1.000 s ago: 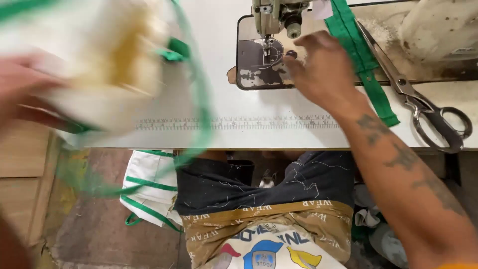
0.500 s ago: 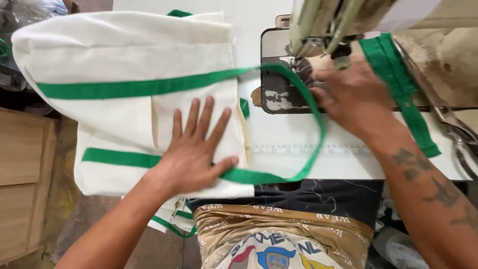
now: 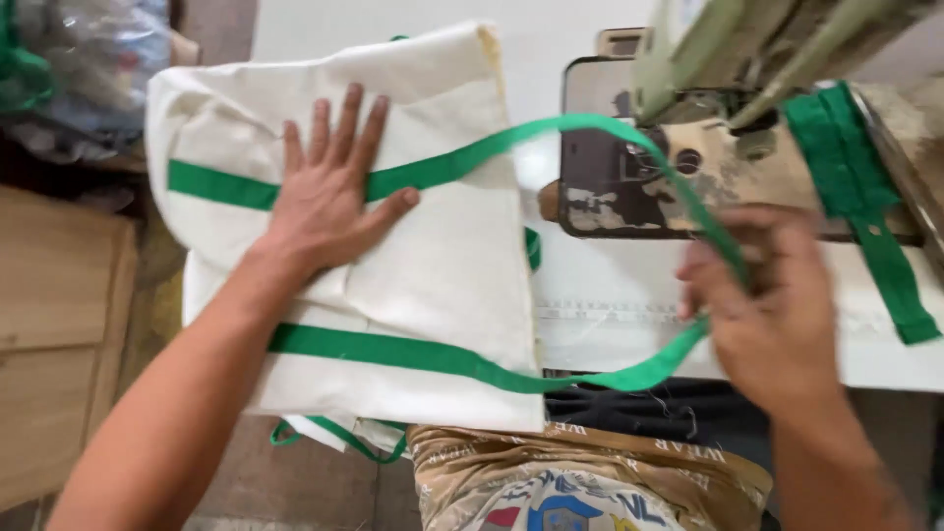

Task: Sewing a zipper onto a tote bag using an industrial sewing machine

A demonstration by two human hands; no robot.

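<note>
The left hand (image 3: 329,202) lies flat and open on a white cloth bag (image 3: 433,295), with the fingers spread and pointing to 12 o'clock. It grasps nothing; it only presses the bag down on the white desk (image 3: 610,315). The palm covers a part of the upper green band (image 3: 211,185) that is sewn across the bag. A second green band (image 3: 393,352) runs across the bag lower, toward 6 o'clock from this hand.

The bag occupies the left half of the desk, and its edge at 9 o'clock hangs over the side of the desk. From the right side of the bag a green strap loop (image 3: 590,128) goes out toward 3 o'clock, rises in front of the sewing machine (image 3: 708,59) and comes back under it to the bag's lower band.

The right hand (image 3: 767,305) is at 3 o'clock from the bag, a little blurred. Its fingers are closed on the strap loop, near the metal plate (image 3: 610,187) of the machine.

Another piece of green strap (image 3: 865,216) lies on the desk at 2 o'clock, beside the machine. Under the desk, at 6 o'clock, more white and green cloth (image 3: 344,438) hangs down.
</note>
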